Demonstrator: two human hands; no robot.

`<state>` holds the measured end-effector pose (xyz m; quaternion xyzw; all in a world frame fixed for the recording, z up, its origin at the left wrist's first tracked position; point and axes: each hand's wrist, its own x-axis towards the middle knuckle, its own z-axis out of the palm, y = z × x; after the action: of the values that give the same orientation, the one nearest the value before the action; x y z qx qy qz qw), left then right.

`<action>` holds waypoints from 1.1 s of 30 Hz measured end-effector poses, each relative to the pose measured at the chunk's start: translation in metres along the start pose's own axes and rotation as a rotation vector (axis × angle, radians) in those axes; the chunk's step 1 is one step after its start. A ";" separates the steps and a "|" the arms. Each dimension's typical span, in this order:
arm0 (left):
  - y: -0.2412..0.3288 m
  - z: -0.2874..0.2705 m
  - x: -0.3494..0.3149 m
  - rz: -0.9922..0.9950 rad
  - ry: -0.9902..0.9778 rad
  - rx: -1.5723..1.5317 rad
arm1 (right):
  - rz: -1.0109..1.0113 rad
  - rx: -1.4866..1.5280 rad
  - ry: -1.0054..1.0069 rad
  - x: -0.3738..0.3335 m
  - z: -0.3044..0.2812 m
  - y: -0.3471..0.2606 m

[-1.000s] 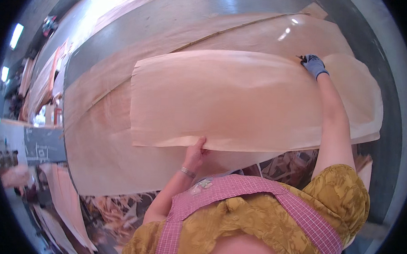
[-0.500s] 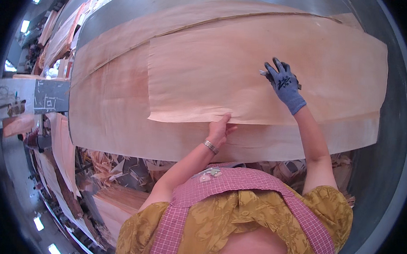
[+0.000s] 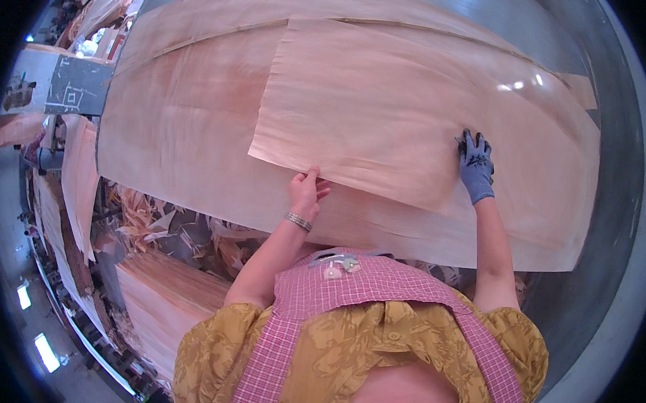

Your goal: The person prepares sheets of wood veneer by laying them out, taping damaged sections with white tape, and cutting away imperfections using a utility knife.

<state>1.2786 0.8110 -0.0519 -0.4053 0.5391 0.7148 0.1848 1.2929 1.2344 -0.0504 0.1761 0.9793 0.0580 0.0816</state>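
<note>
Torn wood scraps (image 3: 138, 215) lie below the near edge of a broad grey tabletop (image 3: 615, 185), which curves toward the rim of your view. Over the last half second the upper sheet (image 3: 363, 102) has slid to the right across the lower sheet (image 3: 175, 116) and swung round, so its near edge now slants instead of running level — which suggests you are still setting its position. Your left hand (image 3: 305, 197) has its grip closed on that near edge, thumb on top. Your right hand (image 3: 476, 165), gloved and spread wide a moment ago, now has its fingers bent over the sheet's right part; whether that grip holds anything is too small to tell. The upper sheet is thin, pale pinkish-tan and faintly rippled — it lies on the lower sheet, its ragged left edge reaching up to a narrow brown strip (image 3: 236, 33)
</note>
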 end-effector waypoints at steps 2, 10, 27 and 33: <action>0.000 -0.003 -0.001 0.001 0.001 -0.037 | 0.007 -0.017 -0.012 -0.003 0.000 -0.009; 0.030 -0.021 -0.012 0.428 -0.016 0.607 | 0.051 0.131 -0.010 0.000 -0.036 -0.050; 0.149 -0.024 0.139 1.299 0.396 1.227 | -0.468 0.353 -0.173 0.052 -0.092 -0.394; 0.142 -0.052 0.110 1.163 0.422 0.965 | -0.324 0.191 -0.227 0.019 -0.081 -0.333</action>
<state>1.1326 0.6941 -0.0544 -0.0601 0.9395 0.2913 -0.1699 1.1492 0.9238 -0.0213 0.0289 0.9804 -0.0688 0.1824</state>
